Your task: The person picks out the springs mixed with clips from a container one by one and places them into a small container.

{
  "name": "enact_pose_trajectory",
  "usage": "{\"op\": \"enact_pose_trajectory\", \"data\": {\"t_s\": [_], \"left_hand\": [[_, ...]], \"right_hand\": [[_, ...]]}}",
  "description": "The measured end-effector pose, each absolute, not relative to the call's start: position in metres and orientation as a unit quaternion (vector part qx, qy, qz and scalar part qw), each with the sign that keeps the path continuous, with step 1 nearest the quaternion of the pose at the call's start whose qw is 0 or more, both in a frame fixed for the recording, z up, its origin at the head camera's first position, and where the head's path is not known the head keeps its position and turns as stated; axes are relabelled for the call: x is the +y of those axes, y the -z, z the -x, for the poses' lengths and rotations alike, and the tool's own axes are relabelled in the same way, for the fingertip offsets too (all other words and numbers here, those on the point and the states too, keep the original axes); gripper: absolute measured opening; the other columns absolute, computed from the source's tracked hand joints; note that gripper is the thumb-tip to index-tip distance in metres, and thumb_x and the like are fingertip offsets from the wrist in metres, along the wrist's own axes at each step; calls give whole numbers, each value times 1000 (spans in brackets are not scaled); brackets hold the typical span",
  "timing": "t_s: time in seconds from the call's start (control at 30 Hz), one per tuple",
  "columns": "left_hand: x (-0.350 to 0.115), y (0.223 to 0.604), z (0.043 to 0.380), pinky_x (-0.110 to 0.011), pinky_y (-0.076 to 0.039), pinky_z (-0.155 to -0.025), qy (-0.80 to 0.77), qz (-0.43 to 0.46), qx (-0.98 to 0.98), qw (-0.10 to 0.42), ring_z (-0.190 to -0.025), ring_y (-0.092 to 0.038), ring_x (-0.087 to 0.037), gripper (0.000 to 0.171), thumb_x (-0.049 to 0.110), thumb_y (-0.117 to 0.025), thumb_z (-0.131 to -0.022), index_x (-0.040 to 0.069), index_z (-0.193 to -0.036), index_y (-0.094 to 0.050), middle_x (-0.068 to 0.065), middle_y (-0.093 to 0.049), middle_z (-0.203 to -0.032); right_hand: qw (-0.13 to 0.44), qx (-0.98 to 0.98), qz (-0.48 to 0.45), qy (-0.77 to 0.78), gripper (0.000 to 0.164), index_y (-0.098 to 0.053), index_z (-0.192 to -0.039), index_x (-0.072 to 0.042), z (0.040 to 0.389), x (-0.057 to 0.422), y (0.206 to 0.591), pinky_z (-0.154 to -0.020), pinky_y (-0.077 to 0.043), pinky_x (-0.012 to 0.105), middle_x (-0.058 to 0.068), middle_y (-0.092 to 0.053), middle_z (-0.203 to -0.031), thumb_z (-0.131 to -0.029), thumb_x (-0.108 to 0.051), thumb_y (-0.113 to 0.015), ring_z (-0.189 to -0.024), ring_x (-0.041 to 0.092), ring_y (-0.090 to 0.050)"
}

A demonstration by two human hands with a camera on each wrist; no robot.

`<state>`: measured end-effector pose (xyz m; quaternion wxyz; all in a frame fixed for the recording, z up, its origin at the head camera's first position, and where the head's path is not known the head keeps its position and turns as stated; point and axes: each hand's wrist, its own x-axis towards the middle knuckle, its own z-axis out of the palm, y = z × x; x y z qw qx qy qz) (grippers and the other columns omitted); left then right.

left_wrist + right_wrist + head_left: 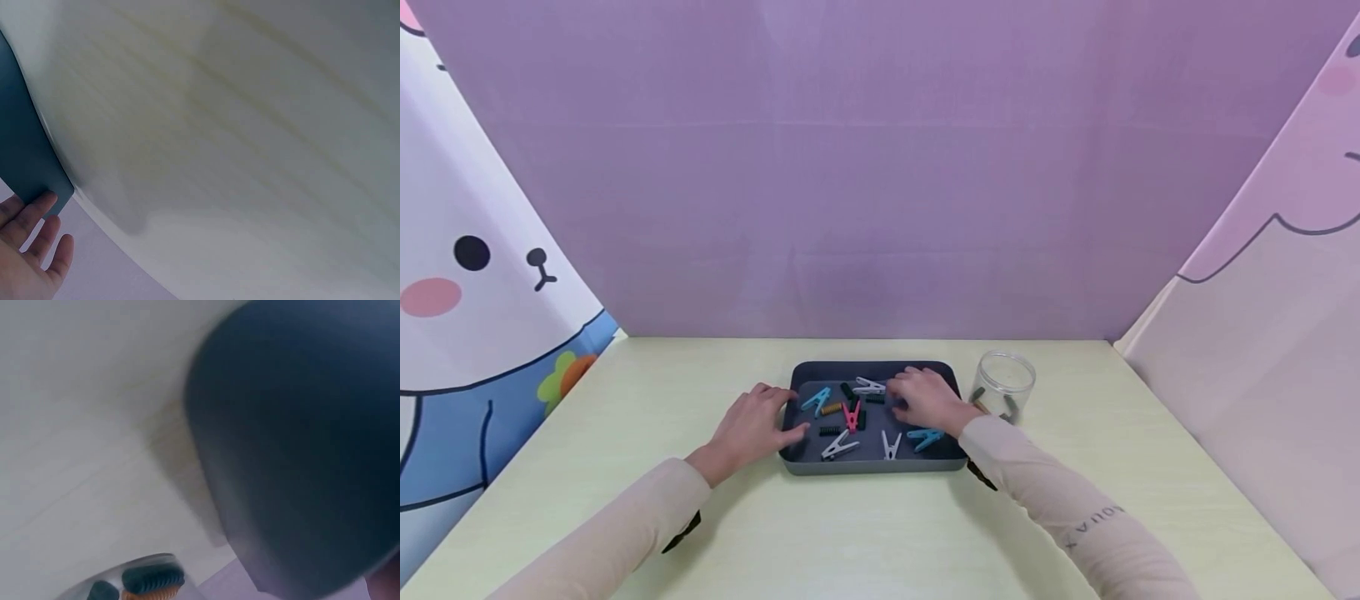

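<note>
A purple cloth [880,167] hangs across the back, with a cartoon-printed cloth [482,342] on the left and another [1277,350] on the right, enclosing the pale wooden counter [872,533]. At the middle of the counter sits a grey rectangular tray [872,468]. The left hand [747,429] is spread wide at its left end, fingers touching the outer wall; the right hand [931,400] bends over its right side, hiding part of the floor, and whether it pinches anything cannot be told. Just beyond the right wrist stands a clear round jar [1024,390] with dark green and orange ribbed pieces inside. Six clothespins lie loose in the tray: a pink clothespin [852,417] amid the clutter, two blue, and three white, one beside the right fingers. Among them lie smaller dark green ribbed pieces [830,431] and an orange ribbed piece [831,409].
</note>
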<state>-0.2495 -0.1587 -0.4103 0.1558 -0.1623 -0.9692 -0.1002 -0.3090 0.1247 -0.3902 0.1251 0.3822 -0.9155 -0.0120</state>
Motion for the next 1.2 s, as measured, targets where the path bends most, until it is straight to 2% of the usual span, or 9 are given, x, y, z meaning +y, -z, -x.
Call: {"op": "enact_pose_trajectory", "data": {"t_s": [0.4,0.63,1.2], "left_hand": [[-159,410,249,-44,-48,-81,101,166,-967,164,-101,-55,-27,57,53,-64,-75,8,-111,-63,-10,-66,-108],[-160,410,249,-45,-48,-82,100,166,-968,160,-101,-55,-27,57,53,-64,-75,8,-111,-63,-10,-66,-108],[-160,410,248,-45,-48,-82,102,165,-968,159,-102,-55,-27,57,53,-64,-75,9,-112,-63,-10,-65,-109]], "right_hand": [[98,-927,-362,3,18,-65,-93,-18,317,115,389,-65,-44,29,-6,-63,-85,-79,-28,-69,-76,12,-52],[61,-933,-353,7,19,-64,-96,-18,317,108,388,-69,-46,31,-4,-64,-91,-80,-28,-68,-82,14,-53],[45,-937,-344,36,25,-63,-106,-17,315,103,390,-76,-49,35,-2,-65,-101,-83,-29,-66,-91,16,-56]]}}
